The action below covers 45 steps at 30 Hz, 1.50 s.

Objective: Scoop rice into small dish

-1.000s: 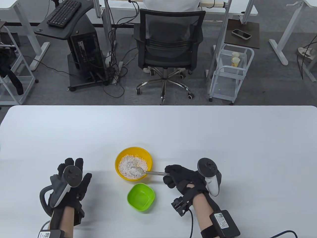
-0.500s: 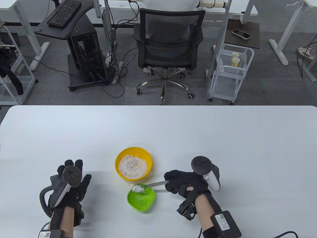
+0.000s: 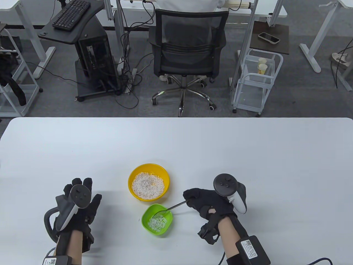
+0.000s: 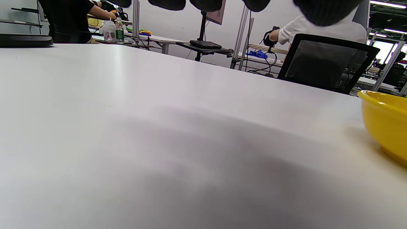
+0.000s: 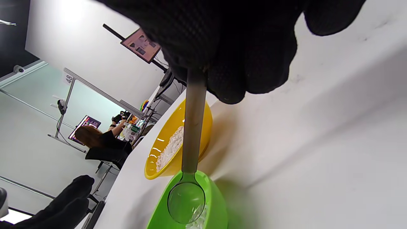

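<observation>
A yellow bowl point(image 3: 149, 181) holds white rice point(image 3: 147, 185). Just in front of it stands a small green dish point(image 3: 157, 219) with some rice point(image 3: 158, 221) in it. My right hand point(image 3: 208, 203) grips the handle of a metal spoon point(image 3: 170, 207); the spoon's bowl is tipped over the green dish and looks empty in the right wrist view point(image 5: 186, 199). The yellow bowl point(image 5: 178, 143) and green dish point(image 5: 219, 210) also show there. My left hand point(image 3: 78, 204) rests open on the table to the left, holding nothing. The yellow bowl's edge point(image 4: 386, 121) shows in the left wrist view.
The white table point(image 3: 248, 154) stretches wide around the bowls. Beyond its far edge stand an office chair point(image 3: 189, 52), a computer cart point(image 3: 91, 58) and a white wire trolley point(image 3: 256, 80).
My right hand lifted the spoon of rice out of the yellow bowl, carried it to the green dish and tipped it. Rice now lies in the green dish. My left hand stayed still.
</observation>
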Each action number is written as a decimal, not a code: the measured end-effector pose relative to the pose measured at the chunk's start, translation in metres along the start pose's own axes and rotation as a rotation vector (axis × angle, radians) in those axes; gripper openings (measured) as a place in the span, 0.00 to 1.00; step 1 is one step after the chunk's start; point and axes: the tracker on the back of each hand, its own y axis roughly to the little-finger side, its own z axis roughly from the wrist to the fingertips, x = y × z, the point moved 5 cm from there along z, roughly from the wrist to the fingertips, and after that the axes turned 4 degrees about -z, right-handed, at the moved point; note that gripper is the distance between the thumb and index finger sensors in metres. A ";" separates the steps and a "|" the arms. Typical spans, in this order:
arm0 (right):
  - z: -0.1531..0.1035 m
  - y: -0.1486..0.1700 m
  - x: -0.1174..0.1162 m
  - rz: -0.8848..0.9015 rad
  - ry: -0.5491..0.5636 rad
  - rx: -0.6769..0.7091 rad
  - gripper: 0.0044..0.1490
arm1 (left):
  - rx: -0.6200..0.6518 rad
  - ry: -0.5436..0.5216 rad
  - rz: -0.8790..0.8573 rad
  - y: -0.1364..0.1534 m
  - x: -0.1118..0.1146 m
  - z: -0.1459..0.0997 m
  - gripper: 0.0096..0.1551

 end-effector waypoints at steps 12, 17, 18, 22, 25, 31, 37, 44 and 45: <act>-0.019 -0.028 0.038 0.255 0.556 0.199 0.25 | 0.007 -0.010 -0.003 -0.003 -0.003 -0.003 0.42; -0.001 -0.017 0.012 0.020 0.507 0.154 0.25 | 0.017 -0.014 0.012 -0.007 -0.002 -0.003 0.42; 0.001 -0.017 0.009 -0.026 0.507 0.157 0.25 | 0.018 -0.012 0.019 -0.008 -0.001 -0.003 0.42; 0.001 -0.027 -0.001 -0.195 0.564 0.196 0.26 | 0.018 -0.012 0.031 -0.010 0.000 -0.004 0.42; 0.000 -0.034 -0.009 -0.309 0.585 0.223 0.26 | 0.020 -0.012 0.035 -0.011 0.001 -0.004 0.42; 0.004 -0.027 -0.016 -0.246 0.515 0.214 0.25 | 0.026 -0.011 0.026 -0.011 0.001 -0.003 0.42; 0.012 -0.007 -0.024 0.005 0.422 0.148 0.25 | 0.025 -0.010 0.029 -0.011 0.002 -0.003 0.42; 0.022 0.020 -0.038 0.289 0.335 -0.025 0.26 | 0.026 -0.010 0.036 -0.012 0.003 -0.002 0.43; 0.022 0.022 -0.039 0.304 0.328 -0.039 0.26 | 0.024 -0.012 0.039 -0.012 0.003 -0.002 0.43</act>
